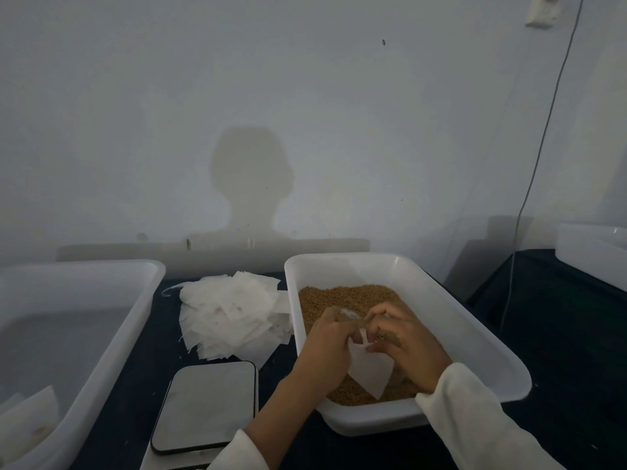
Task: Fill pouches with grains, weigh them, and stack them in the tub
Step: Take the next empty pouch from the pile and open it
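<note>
Left hand (327,337) pinches pouch (369,371) mouth open over grain tray (475,334); right hand (403,340), fingers curled, pinches opposite edge, likely to feed in grains (339,296). Scale (207,405) waits nearby.

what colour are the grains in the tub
Golden brown grains, filling the white tub; the head view, the only one, shows them.

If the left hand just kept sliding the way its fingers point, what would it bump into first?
Most likely the right hand: the left hand points right across the pouch that both hold over the grains. Depth is hard to judge.
</note>
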Demonstrator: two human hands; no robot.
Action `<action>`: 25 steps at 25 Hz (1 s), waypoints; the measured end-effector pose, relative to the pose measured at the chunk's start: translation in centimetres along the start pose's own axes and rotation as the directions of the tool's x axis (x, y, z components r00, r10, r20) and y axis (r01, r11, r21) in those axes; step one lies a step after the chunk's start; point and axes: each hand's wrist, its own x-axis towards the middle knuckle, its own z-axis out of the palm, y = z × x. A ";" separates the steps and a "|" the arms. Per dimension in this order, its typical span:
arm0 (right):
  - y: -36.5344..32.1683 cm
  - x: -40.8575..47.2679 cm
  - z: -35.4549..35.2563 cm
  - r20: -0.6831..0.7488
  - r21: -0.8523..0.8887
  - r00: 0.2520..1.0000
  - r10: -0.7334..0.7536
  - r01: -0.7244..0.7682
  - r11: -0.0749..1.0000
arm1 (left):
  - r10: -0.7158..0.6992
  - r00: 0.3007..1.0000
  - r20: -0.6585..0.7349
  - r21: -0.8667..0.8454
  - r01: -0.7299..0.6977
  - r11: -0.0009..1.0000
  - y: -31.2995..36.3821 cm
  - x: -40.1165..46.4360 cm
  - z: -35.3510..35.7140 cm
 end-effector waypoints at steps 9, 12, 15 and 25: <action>1.1 -0.1 0.1 -0.052 0.278 0.969 0.241 -0.217 0.936 | 0.314 0.949 -0.009 0.201 -0.306 0.931 1.2 -1.0 -0.7; 3.3 -0.9 -0.9 0.126 0.025 0.906 0.403 -0.409 0.912 | 0.338 0.939 -0.066 0.364 -0.293 0.884 1.0 -1.2 -1.4; 4.9 -1.7 -1.7 0.379 -0.158 0.794 0.476 -0.451 0.879 | 0.319 0.943 -0.093 0.397 -0.259 0.881 1.1 -1.3 -1.7; 4.9 -1.4 -4.2 0.425 -0.370 0.770 0.475 -0.332 0.868 | 0.172 0.972 -0.161 0.338 -0.109 0.935 0.7 -1.4 -2.0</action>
